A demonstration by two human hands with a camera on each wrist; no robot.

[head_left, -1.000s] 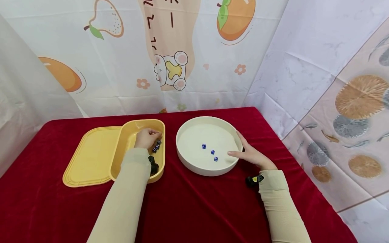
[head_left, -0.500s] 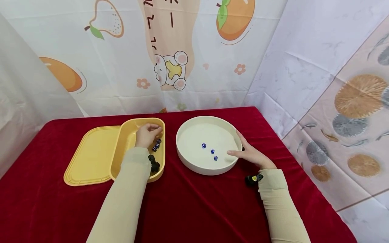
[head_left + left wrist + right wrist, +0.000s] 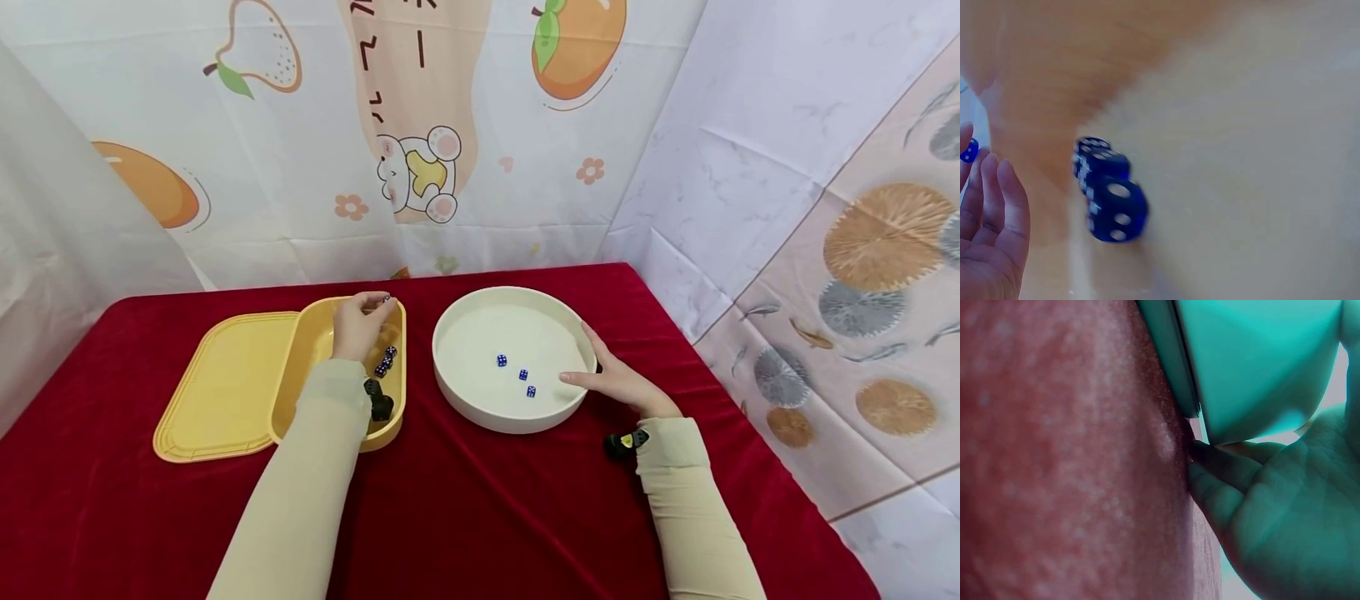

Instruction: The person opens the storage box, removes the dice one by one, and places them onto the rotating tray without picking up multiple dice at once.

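My left hand (image 3: 358, 327) pinches a blue die (image 3: 387, 297) between thumb and fingertips at the far right corner of the yellow box (image 3: 306, 358). In the left wrist view, that die (image 3: 969, 150) shows small at the left edge, by the fingertips. Three more blue dice (image 3: 1117, 209) lie in a touching row on the box floor. With its thumb over the rim and its fingers along the outside wall, my right hand (image 3: 621, 382) holds the round white tray (image 3: 487, 325). Inside that tray lie three blue dice (image 3: 523, 375), apart from one another.
A flat yellow lid (image 3: 225, 383) lies left of the box, partly beneath its edge. The red cloth (image 3: 465, 508) covers the table. Printed curtains (image 3: 300, 183) hang behind and to the right.
My left hand has risen from inside the yellow box toward its far rim, bringing up a die in its fingertips. The right hand and the tray stay in place.
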